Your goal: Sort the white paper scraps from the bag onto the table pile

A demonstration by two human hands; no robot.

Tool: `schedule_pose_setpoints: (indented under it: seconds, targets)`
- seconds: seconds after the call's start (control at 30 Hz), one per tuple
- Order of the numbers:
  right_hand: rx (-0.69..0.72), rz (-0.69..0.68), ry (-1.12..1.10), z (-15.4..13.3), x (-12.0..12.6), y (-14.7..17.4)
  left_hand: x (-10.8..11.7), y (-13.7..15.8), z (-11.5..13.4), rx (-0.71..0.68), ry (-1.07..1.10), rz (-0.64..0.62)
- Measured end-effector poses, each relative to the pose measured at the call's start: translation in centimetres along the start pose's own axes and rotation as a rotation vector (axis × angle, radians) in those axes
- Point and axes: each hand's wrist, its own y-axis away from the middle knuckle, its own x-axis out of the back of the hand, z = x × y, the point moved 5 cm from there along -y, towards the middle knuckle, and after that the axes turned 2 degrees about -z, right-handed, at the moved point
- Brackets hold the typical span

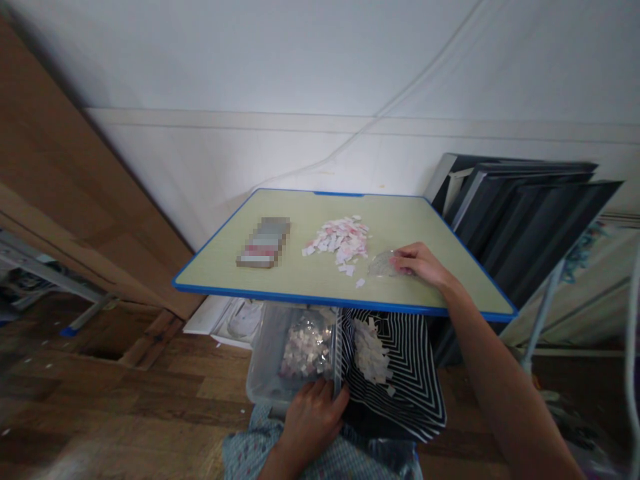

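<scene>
Nearest me, my left hand (313,417) grips the clear bin (267,373) on my lap, and my right hand (420,263), pinching the small clear bag (381,265) near the table (280,290) edge, may sweep loose paper bits (340,241) off, I think.

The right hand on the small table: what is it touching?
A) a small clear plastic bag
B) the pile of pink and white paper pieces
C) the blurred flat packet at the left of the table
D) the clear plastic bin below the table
A: the right hand rests its fingertips on a small clear plastic bag, which lies just right of the pile of paper pieces.
</scene>
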Motion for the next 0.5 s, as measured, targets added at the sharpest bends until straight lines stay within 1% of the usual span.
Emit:
schedule_pose_setpoints:
  seconds: [0.07, 0.1, 0.13, 0.23, 0.27, 0.3, 0.37, 0.5]
  targets:
    - [-0.019, -0.076, -0.032, 0.1, -0.3, 0.1, 0.1, 0.0, 0.0, 0.002, 0.0, -0.003]
    - [-0.025, -0.084, -0.043, 0.1, -0.2, 0.1, 0.1, 0.0, 0.0, 0.003, -0.001, -0.007]
    - [-0.028, -0.064, -0.042, 0.2, 0.0, 0.1, 0.1, 0.0, 0.0, 0.003, -0.002, -0.011]
    - [-0.038, 0.061, 0.018, 0.7, 0.9, 0.1, -0.1, 0.1, 0.1, -0.003, -0.006, -0.015]
    - [-0.048, 0.075, 0.045, 0.8, 1.1, 0.1, -0.1, 0.1, 0.1, -0.005, -0.006, -0.014]
    - [-0.058, 0.065, 0.067, 1.0, 1.2, 0.1, -0.2, 0.1, 0.2, -0.009, -0.004, -0.012]
    - [-0.071, -0.003, 0.087, 1.2, 1.0, 0.2, -0.2, 0.1, 0.1, -0.004, 0.001, -0.005]
    - [-0.071, -0.122, 0.073, 1.3, 0.6, 0.5, -0.2, 0.1, 0.1, -0.003, 0.013, -0.022]
